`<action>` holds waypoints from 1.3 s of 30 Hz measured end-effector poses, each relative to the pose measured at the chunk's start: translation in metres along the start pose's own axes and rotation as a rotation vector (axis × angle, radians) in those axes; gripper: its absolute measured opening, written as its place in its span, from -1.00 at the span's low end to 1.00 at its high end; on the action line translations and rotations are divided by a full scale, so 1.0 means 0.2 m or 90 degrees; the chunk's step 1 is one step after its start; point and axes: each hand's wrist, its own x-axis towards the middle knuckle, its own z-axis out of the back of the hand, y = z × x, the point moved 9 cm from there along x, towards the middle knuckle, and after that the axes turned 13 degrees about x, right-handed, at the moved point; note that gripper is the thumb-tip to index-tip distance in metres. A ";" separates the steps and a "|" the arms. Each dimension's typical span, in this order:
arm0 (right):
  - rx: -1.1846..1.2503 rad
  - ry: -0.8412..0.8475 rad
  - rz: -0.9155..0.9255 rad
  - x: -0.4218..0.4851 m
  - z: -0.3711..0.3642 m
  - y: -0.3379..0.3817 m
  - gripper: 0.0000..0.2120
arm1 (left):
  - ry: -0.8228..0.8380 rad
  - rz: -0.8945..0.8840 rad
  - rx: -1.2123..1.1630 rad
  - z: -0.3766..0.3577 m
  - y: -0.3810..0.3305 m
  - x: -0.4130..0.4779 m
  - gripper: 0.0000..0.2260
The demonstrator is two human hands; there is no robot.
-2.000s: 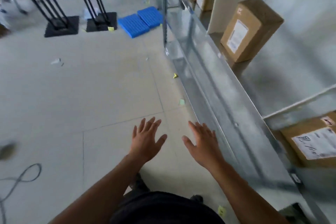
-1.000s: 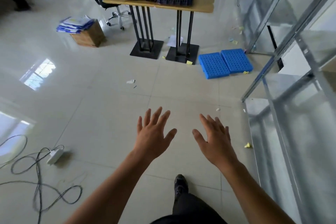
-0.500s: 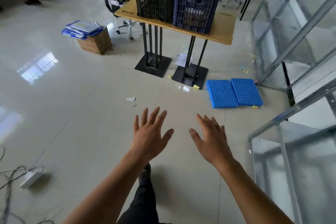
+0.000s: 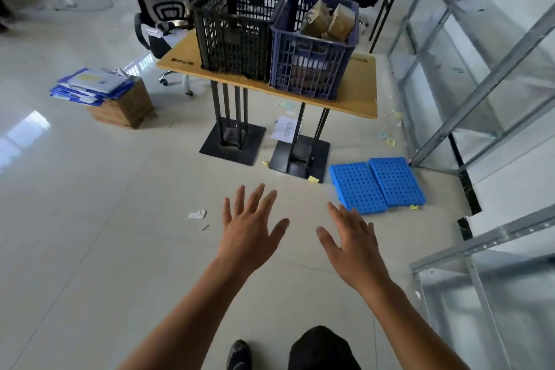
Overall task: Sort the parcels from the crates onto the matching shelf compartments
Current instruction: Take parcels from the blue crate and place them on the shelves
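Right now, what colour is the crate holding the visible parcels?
Dark blue crate, beside a black one; head view.

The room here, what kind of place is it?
Probably a parcel-sorting workroom: brown cardboard parcels sit in a blue plastic crate beside a black plastic crate, with grey metal shelving nearby.

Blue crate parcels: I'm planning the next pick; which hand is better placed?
Probably right: the right hand is open, empty and in line with the blue crate; the left hand lines up nearer the black crate.
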 end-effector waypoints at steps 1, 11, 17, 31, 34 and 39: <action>0.002 -0.006 -0.002 0.06 0.02 0.00 -0.18 | -0.003 -0.004 0.002 0.01 0.00 0.08 -0.38; 0.070 -0.056 0.009 0.94 0.33 -0.17 -0.17 | -0.010 -0.028 0.021 0.02 -0.23 1.02 -0.38; 0.085 -0.064 0.023 1.44 0.61 -0.25 -0.18 | -0.057 -0.035 0.027 0.20 -0.41 1.56 -0.38; 0.071 -0.071 0.088 2.47 0.91 -0.01 -0.22 | -0.142 -0.027 -0.012 0.42 -0.30 2.52 -0.39; 0.055 -0.073 0.091 2.72 0.93 0.09 -0.24 | -0.159 -0.029 -0.035 0.47 -0.22 2.78 -0.37; 0.030 -0.082 0.079 3.10 0.99 0.24 -0.31 | -0.145 -0.052 -0.063 0.55 -0.12 3.20 -0.32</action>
